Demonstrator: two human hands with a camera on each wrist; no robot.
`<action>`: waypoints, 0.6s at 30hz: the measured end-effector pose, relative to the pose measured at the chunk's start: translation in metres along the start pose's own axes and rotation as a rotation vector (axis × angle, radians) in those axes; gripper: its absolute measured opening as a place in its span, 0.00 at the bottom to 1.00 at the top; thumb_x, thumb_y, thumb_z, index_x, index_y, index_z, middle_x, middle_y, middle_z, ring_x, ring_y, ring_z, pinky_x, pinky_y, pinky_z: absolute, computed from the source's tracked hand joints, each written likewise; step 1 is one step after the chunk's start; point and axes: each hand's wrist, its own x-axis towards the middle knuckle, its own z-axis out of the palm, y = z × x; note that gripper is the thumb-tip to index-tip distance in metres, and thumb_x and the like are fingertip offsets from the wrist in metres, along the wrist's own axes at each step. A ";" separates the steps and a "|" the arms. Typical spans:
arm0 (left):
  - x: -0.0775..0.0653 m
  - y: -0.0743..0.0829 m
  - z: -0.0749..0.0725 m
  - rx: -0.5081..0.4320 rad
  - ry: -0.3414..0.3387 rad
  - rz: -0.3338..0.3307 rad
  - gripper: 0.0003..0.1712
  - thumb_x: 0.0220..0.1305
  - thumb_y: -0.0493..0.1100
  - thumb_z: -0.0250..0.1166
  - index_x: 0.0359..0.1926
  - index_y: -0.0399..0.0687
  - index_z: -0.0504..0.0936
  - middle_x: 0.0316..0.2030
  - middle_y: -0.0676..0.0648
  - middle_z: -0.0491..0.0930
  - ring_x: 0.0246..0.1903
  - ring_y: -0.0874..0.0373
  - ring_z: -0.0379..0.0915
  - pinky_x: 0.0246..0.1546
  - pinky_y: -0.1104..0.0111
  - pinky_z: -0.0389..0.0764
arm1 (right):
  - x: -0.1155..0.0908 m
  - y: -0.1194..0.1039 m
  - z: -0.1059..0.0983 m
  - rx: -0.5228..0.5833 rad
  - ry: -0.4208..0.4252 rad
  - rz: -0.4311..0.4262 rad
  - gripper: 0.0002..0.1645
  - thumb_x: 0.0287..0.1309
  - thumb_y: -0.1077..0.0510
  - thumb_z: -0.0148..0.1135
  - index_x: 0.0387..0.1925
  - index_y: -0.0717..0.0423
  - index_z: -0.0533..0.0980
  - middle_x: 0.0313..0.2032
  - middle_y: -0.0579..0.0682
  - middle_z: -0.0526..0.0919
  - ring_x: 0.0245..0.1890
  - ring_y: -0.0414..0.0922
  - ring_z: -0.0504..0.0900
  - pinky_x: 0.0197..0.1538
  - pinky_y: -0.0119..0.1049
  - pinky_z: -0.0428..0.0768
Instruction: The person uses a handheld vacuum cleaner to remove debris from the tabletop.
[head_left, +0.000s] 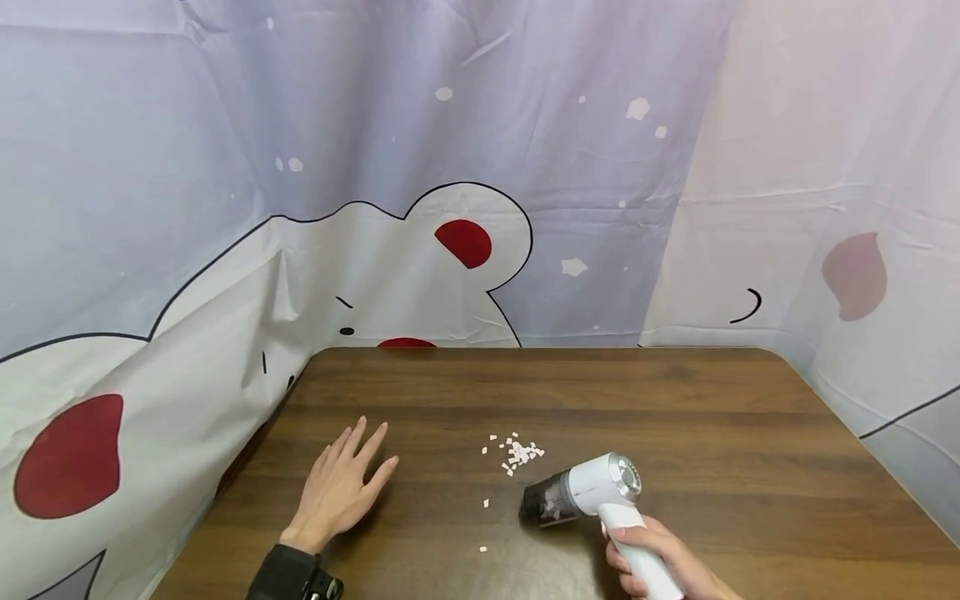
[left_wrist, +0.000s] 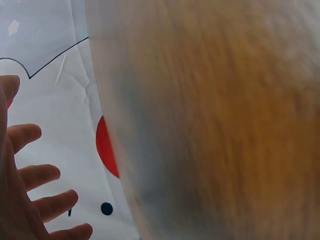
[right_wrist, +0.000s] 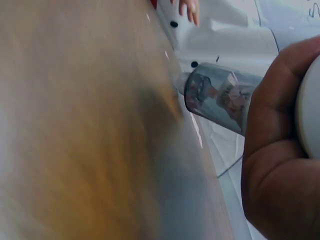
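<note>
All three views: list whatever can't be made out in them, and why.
Head view: exact count of small flat white scraps, overlapping in a heap.
Left wrist view: fine grain of the brown wooden tabletop, blurred; rest of the left hand, cut by left edge.
Right wrist view: rest of the white plastic handheld vacuum, behind the right hand and past the right edge.

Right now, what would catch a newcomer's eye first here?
Probably the white handheld vacuum, gripped by the right hand over the near side of the wooden table. Next, the small white scraps, mostly clustered beyond its dark nozzle; left of them, the left hand, spread wide.
</note>
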 end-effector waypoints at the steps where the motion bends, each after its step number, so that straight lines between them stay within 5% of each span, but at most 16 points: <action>1: 0.000 -0.001 0.000 0.001 -0.001 0.000 0.36 0.69 0.66 0.47 0.70 0.53 0.65 0.68 0.36 0.59 0.65 0.36 0.56 0.58 0.38 0.59 | 0.001 0.002 0.004 -0.011 -0.010 -0.003 0.19 0.69 0.67 0.30 0.48 0.58 0.70 0.31 0.47 0.74 0.25 0.36 0.73 0.28 0.25 0.72; 5: 0.000 -0.003 -0.002 0.007 0.006 0.002 0.36 0.69 0.66 0.46 0.70 0.53 0.65 0.68 0.36 0.59 0.65 0.37 0.56 0.58 0.38 0.59 | 0.006 0.006 0.019 -0.112 -0.017 -0.005 0.15 0.66 0.67 0.35 0.43 0.60 0.71 0.29 0.46 0.75 0.27 0.35 0.72 0.29 0.24 0.70; 12: -0.002 -0.003 -0.003 0.018 0.011 0.000 0.36 0.69 0.66 0.48 0.70 0.53 0.66 0.68 0.36 0.60 0.65 0.37 0.57 0.57 0.38 0.60 | 0.017 0.012 0.031 -0.233 -0.030 -0.011 0.13 0.65 0.67 0.41 0.37 0.80 0.58 0.26 0.48 0.74 0.28 0.34 0.73 0.28 0.25 0.69; 18: -0.004 -0.002 -0.003 0.015 0.003 -0.006 0.36 0.69 0.66 0.48 0.70 0.52 0.66 0.68 0.36 0.59 0.65 0.37 0.56 0.57 0.38 0.59 | 0.021 0.016 0.028 -0.163 -0.032 -0.010 0.08 0.66 0.68 0.39 0.39 0.68 0.66 0.29 0.47 0.75 0.27 0.35 0.73 0.28 0.24 0.70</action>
